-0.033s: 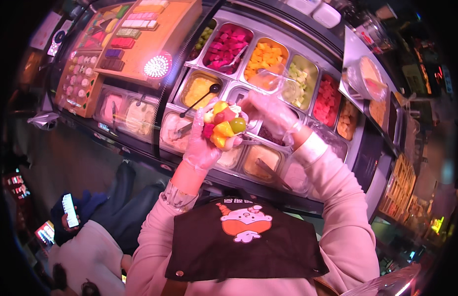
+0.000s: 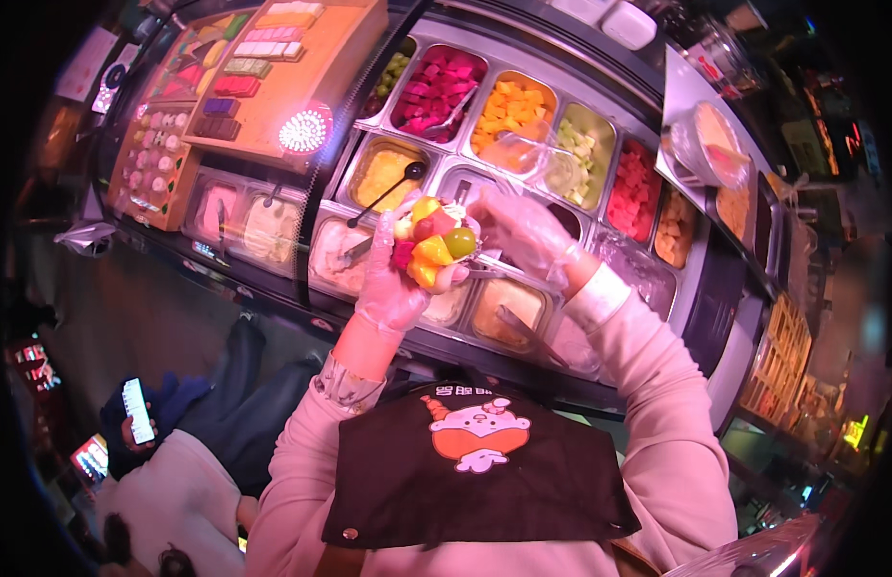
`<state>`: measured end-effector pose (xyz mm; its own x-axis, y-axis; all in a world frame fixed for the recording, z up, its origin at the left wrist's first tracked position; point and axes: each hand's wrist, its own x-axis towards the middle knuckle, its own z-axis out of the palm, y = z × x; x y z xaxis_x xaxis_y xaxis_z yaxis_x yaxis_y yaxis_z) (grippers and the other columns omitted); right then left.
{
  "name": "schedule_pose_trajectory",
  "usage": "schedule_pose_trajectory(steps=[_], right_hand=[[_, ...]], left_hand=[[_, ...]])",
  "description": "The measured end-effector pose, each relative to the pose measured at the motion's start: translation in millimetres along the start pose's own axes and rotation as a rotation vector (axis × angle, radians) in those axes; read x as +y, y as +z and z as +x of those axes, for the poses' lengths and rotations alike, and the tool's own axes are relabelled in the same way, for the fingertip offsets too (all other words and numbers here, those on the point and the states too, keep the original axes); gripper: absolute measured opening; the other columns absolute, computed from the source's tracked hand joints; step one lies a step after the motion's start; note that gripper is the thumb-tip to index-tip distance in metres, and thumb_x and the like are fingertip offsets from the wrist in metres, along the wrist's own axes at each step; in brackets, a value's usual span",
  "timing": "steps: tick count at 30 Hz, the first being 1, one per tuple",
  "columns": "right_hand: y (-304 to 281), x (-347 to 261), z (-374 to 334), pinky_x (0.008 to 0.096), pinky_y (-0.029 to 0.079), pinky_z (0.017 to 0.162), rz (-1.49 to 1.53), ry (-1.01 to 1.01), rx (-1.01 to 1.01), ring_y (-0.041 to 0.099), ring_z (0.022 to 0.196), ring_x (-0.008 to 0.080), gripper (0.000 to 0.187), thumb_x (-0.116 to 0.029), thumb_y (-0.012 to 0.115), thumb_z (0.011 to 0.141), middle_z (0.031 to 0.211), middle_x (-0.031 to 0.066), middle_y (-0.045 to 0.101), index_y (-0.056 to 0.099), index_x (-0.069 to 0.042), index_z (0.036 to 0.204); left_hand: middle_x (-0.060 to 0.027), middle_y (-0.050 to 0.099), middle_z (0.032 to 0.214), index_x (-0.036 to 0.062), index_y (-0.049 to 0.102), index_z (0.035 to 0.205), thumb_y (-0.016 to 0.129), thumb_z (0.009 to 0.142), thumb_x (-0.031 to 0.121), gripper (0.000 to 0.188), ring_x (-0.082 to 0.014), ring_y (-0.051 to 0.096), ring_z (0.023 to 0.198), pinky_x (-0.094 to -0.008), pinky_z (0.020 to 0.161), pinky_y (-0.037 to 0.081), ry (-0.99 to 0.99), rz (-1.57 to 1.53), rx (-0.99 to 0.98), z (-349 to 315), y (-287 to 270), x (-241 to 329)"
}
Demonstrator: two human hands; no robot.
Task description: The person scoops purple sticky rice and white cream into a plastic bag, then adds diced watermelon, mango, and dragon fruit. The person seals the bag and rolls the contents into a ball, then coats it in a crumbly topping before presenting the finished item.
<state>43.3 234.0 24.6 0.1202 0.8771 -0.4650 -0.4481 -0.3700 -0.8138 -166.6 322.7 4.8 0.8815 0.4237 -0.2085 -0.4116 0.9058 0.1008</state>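
In a clear glove, my left hand (image 2: 383, 281) is cupped around a cluster of cut fruit (image 2: 430, 242). Yellow-orange chunks, a red piece, a magenta cube and a green grape show in it, with a little white beside them. My right hand (image 2: 530, 231), gloved too, is close by the cluster's right side, its fingers reaching left over a metal tray (image 2: 462, 180); I see nothing held in them. Whether its fingertips touch the fruit I cannot tell. Left of the cluster a black ladle (image 2: 414, 171) lies in a tray of yellow filling (image 2: 386, 173).
Behind are trays of magenta cubes (image 2: 438, 88), orange cubes (image 2: 511, 111), pale green pieces (image 2: 582, 144) and red cubes (image 2: 634, 188). Nearer are tubs of pink (image 2: 332, 255) and beige cream (image 2: 508, 306). A wooden display (image 2: 301, 72) stands left; a person holding a phone (image 2: 138, 411) is at lower left.
My right hand has come slightly lower and nearer to the fruit, its fingers more bent. The left hand keeps its hold almost in place.
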Motion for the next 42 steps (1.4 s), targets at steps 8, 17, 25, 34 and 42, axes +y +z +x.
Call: schedule_pose_trajectory(steps=[8,17,25,34,42], right_hand=[[23,15,-89,0.0322,0.057,0.079,0.331,-0.019,0.153,0.068,0.081,0.017,0.024,-0.027,0.069,0.1,0.09,0.0039,0.071,0.072,-0.003,0.098],[19,27,-128,0.039,0.055,0.077,0.39,0.023,0.287,0.066,0.087,0.016,0.008,-0.012,0.074,0.091,0.09,0.0028,0.069,0.071,-0.006,0.096],[10,65,-132,0.0329,0.056,0.074,0.62,-0.208,0.393,0.066,0.085,0.0167,0.007,-0.001,0.065,0.095,0.094,0.0068,0.066,0.066,-0.001,0.102],[1,64,-133,0.0358,0.059,0.077,1.078,-0.129,0.24,0.066,0.088,0.0314,0.018,0.007,0.057,0.098,0.099,0.0157,0.062,0.057,0.007,0.116],[-16,62,-130,0.0401,0.061,0.081,1.097,-0.117,0.096,0.066,0.089,0.0283,0.019,-0.003,0.06,0.102,0.098,0.0144,0.062,0.058,0.006,0.119]], left_hand=[[-0.0108,0.051,0.149,0.0209,0.043,0.153,0.057,0.1,0.059,0.067,-0.0359,0.058,0.131,-0.0557,0.083,0.064,0.053,0.184,0.056,-29,5,-36],[-0.0089,0.052,0.147,0.0206,0.046,0.15,0.061,0.101,0.05,0.058,-0.034,0.057,0.131,-0.0531,0.087,0.064,-0.004,0.177,0.066,-43,12,-80],[-0.0098,0.049,0.151,0.0203,0.04,0.154,0.06,0.101,0.053,0.065,-0.0366,0.054,0.136,-0.0578,0.09,0.062,-0.05,0.083,0.028,-59,-7,-91],[-0.0097,0.051,0.15,0.0207,0.042,0.153,0.063,0.1,0.05,0.064,-0.0372,0.054,0.134,-0.0575,0.086,0.063,-0.121,0.018,0.028,-63,-9,-91],[-0.0077,0.056,0.141,0.0194,0.05,0.146,0.063,0.101,0.048,0.055,-0.0323,0.06,0.126,-0.0525,0.078,0.066,-0.128,0.08,0.088,-62,-8,-89]])
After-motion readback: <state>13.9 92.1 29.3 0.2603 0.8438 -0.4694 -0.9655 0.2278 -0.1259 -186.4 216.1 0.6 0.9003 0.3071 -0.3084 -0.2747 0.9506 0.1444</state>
